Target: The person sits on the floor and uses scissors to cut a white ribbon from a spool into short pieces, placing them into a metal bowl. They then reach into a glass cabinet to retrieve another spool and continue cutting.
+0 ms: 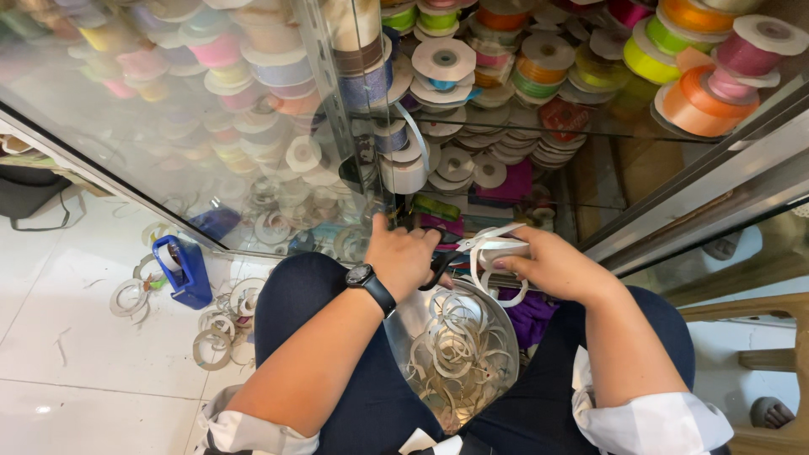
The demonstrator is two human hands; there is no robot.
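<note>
The left hand [403, 255] is closed around the black handles of a pair of scissors [436, 263], fingers through the loops, with a black wristwatch [367, 281] on its wrist. The scissors sit just above the bag [497, 324], between the two hands, and their blades are hidden behind the hand, so whether they are open or shut cannot be told.

The right hand [552, 264] is just to the right of the scissors, its fingers pinched together on a loop of white ribbon [489, 246]. The ribbon curls from the fingers down toward the bag and touches the scissors' side.

The bag is clear plastic and rests in the person's lap, directly below both hands, on dark blue trousers. It holds a heap of curled white ribbon pieces [451, 350]. A purple cloth [531, 316] lies at the bag's right edge, under the right wrist.

Beyond the bag stands a glass cabinet [253, 126] packed with ribbon spools [539, 59] in white, orange, green, pink and other colours. To the left of the bag, on the white tiled floor, a blue tape dispenser [187, 270] stands among empty rings [215, 333]. A wooden stool [771, 362] is to the bag's right.
</note>
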